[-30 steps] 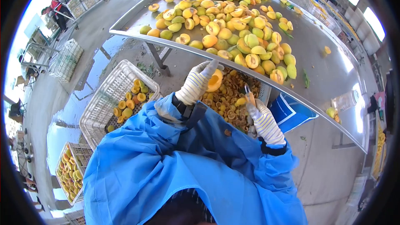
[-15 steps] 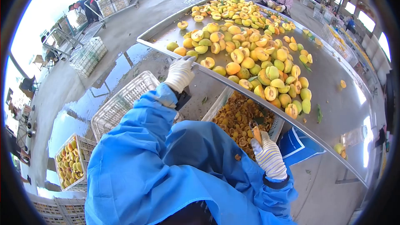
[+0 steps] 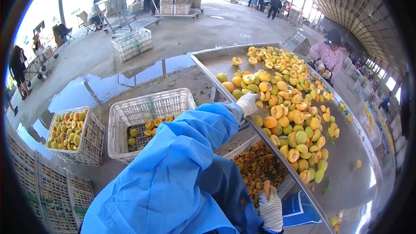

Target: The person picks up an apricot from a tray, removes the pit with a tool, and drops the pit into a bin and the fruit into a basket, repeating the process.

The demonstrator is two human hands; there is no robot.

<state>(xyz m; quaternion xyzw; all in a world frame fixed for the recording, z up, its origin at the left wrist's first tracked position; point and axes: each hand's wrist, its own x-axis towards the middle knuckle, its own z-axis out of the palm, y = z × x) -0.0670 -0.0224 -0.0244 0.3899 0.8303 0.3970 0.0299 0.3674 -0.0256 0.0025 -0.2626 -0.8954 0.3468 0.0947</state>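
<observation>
My left hand (image 3: 248,104), in a white knit glove, reaches over the near edge of the metal table (image 3: 346,177). Its fingers stretch toward the peach halves (image 3: 269,122) heaped there and look open, though the fingertips are partly hidden. Low in the view, my right hand (image 3: 271,211), in a striped glove, is closed around a wooden-handled tool (image 3: 266,188) held upright; its metal end is hard to make out. Just beyond that hand, below the table edge, stands a crate of brown peach pits and scraps (image 3: 258,164).
Left of my knees is a white plastic crate (image 3: 151,102) with some peaches inside. Farther left stands a fuller peach crate (image 3: 69,132). A blue printed bag (image 3: 299,208) lies under the table. Across it works a person in pink (image 3: 327,56). Water (image 3: 91,91) covers some floor.
The view has swung left and up, showing more of the left crate. My left hand has moved from the bare table edge to the peaches. My right hand still grips the tool.
</observation>
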